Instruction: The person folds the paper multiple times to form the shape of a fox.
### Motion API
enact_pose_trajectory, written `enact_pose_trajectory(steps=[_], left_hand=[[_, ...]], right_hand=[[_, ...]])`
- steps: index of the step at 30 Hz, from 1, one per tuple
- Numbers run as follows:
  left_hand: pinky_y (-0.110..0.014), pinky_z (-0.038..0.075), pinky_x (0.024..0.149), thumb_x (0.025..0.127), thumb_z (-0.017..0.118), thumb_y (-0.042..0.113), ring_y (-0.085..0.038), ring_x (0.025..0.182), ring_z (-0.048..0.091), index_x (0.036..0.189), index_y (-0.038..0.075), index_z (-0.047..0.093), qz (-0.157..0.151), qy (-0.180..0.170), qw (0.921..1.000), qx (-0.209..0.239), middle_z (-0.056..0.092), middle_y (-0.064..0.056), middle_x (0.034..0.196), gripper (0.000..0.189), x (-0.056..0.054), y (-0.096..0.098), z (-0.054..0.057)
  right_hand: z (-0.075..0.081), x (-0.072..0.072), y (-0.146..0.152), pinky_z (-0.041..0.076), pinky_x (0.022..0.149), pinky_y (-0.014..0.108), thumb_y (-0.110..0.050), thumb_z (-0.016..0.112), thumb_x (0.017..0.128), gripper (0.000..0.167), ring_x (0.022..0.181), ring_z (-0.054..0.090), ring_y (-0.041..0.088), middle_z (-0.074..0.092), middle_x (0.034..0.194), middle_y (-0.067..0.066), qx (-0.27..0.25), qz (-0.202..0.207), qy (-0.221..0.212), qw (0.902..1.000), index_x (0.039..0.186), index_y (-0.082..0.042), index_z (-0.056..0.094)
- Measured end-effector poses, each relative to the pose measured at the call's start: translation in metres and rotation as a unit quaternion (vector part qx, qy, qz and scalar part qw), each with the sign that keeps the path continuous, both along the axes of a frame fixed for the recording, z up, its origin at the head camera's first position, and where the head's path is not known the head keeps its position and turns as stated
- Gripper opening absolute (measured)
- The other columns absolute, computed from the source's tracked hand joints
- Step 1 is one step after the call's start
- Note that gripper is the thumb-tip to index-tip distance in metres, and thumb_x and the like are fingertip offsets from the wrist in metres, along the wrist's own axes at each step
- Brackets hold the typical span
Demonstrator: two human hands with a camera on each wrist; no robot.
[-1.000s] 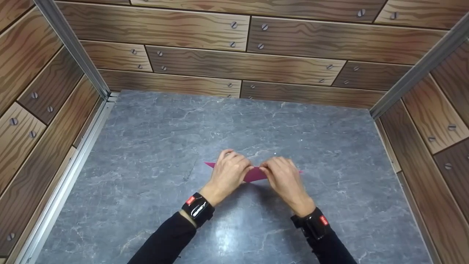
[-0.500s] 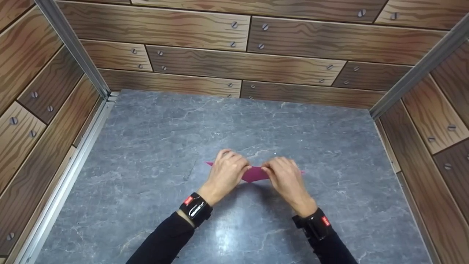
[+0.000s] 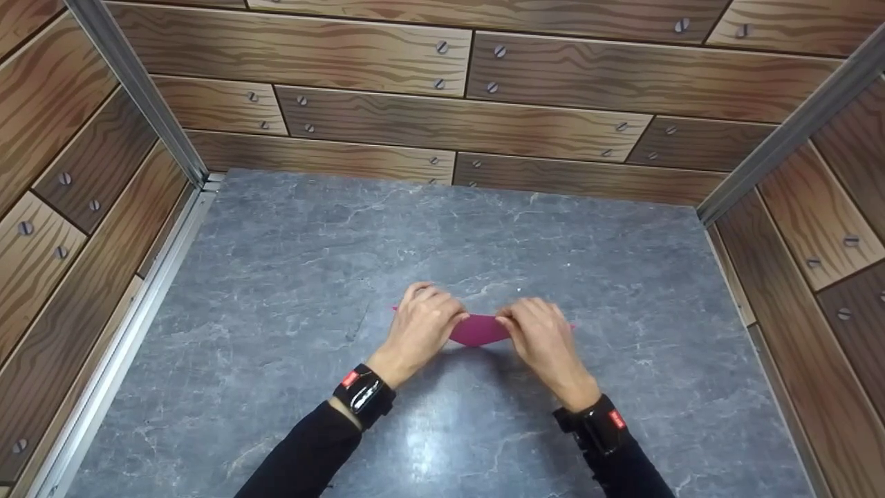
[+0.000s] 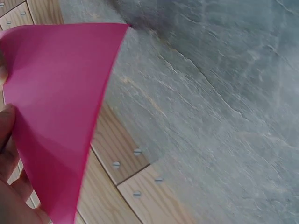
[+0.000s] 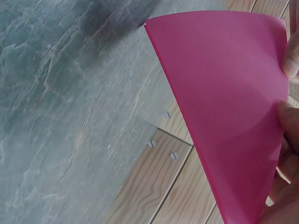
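Note:
A sheet of magenta paper (image 3: 477,330), folded into a triangle, is held upright between both hands over the grey surface. Its long edge runs along the top, and one corner points down toward the person. My left hand (image 3: 422,321) pinches the top edge left of the middle, covering much of that side. On the other side, my right hand (image 3: 543,335) pinches the same edge. The wrist views show the paper's flat face (image 4: 60,93) and its doubled slanting edges, with fingertips (image 5: 290,67) at the long edge.
A grey marbled tabletop (image 3: 311,242) lies beneath. Wood-patterned panels (image 3: 387,62) wall the back and sides, with metal profiles (image 3: 148,97) at the corners. A small white speck (image 3: 519,289) lies beyond the right hand.
My left hand has slid slightly left along the paper's top edge, widening the gap between the hands. More of the paper's middle shows; the right hand has shifted slightly right.

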State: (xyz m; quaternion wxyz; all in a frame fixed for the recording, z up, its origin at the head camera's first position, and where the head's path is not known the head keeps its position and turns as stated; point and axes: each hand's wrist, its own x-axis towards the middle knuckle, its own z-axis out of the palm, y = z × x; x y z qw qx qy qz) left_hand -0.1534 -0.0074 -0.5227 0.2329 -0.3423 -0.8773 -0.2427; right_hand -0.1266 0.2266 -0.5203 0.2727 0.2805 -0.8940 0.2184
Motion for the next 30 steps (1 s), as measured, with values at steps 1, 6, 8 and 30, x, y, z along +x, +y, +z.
enact_pose_trajectory(steps=[1, 6, 8, 30], left_hand=[[-0.047, 0.049, 0.104, 0.095, 0.075, 0.024, -0.019, 0.092, 0.071, 0.092, 0.016, 0.077, 0.0, -0.001, 1.0, 0.004, 0.077, 0.002, 0.092, 0.008, -0.001, -0.002, 0.0], [-0.049, 0.049, 0.103, 0.094, 0.076, 0.022, -0.02, 0.09, 0.071, 0.092, 0.015, 0.076, -0.003, -0.009, 0.9998, 0.015, 0.077, 0.001, 0.09, 0.008, -0.002, -0.008, -0.001], [-0.05, 0.049, 0.102, 0.094, 0.076, 0.022, -0.019, 0.09, 0.071, 0.092, 0.015, 0.076, -0.003, -0.01, 0.9998, 0.016, 0.077, 0.001, 0.09, 0.008, -0.002, -0.009, -0.001], [-0.047, 0.047, 0.107, 0.093, 0.077, 0.028, -0.016, 0.088, 0.071, 0.093, 0.016, 0.078, 0.006, -0.041, 0.9991, 0.003, 0.077, 0.003, 0.089, 0.013, -0.002, -0.021, 0.003]], right_hand=[[0.0, 0.0, 0.001, 0.052, 0.07, 0.041, -0.011, 0.08, 0.089, 0.012, 0.081, 0.065, 0.023, 0.07, 0.087, 0.002, -0.002, -0.001, -0.001, 1.0, 0.096, -0.011, 0.07], [0.002, 0.0, 0.004, 0.052, 0.071, 0.042, -0.01, 0.08, 0.089, 0.012, 0.081, 0.064, 0.024, 0.07, 0.087, 0.002, -0.005, -0.001, -0.007, 1.0, 0.096, -0.011, 0.07], [0.001, 0.0, 0.003, 0.052, 0.071, 0.041, -0.01, 0.08, 0.089, 0.012, 0.081, 0.064, 0.023, 0.07, 0.087, 0.002, -0.002, -0.002, -0.012, 0.9999, 0.096, -0.011, 0.07], [-0.002, 0.002, 0.009, 0.05, 0.07, 0.04, -0.01, 0.08, 0.089, 0.012, 0.081, 0.064, 0.023, 0.07, 0.086, 0.002, -0.003, -0.013, -0.001, 0.9999, 0.095, -0.009, 0.07]])
